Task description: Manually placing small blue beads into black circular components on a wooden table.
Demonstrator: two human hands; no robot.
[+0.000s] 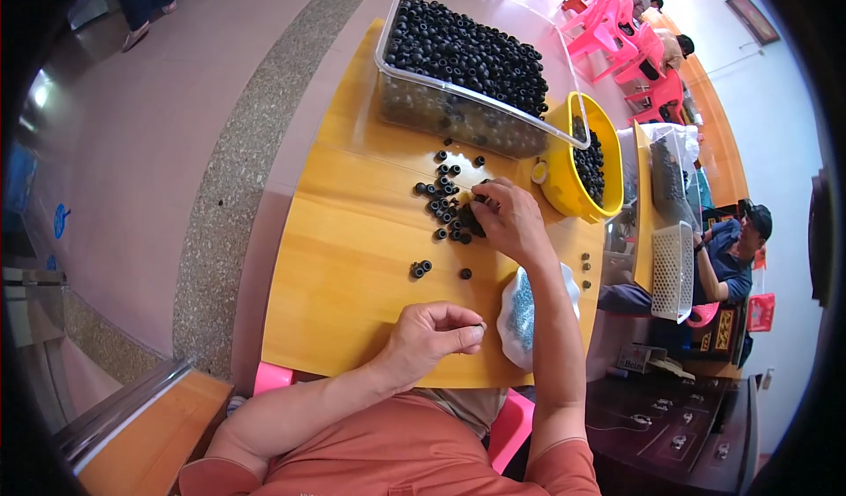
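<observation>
My right hand [514, 220] bends over a loose scatter of small black ring-like pieces [443, 203] on the wooden table. Its thumb and fingertips close around one of these pieces, partly hidden by the fingers. Lower down, my left hand [434, 336] is held in front of my body, thumb and forefinger pinched together. A tiny dark bit shows at their tips, too small to name. Beneath my right forearm, a white scalloped dish [509, 348] holds pale blue, glittering small stuff. A few single black pieces lie apart from the scatter.
A large clear plastic bin [458, 99] full of black pieces stands at the table's far end. Beside it is a yellow basin [564, 179] with more of them. Over to the right, a person [733, 248] sits near a white perforated basket [672, 271]. Pink chairs [608, 33] stand beyond.
</observation>
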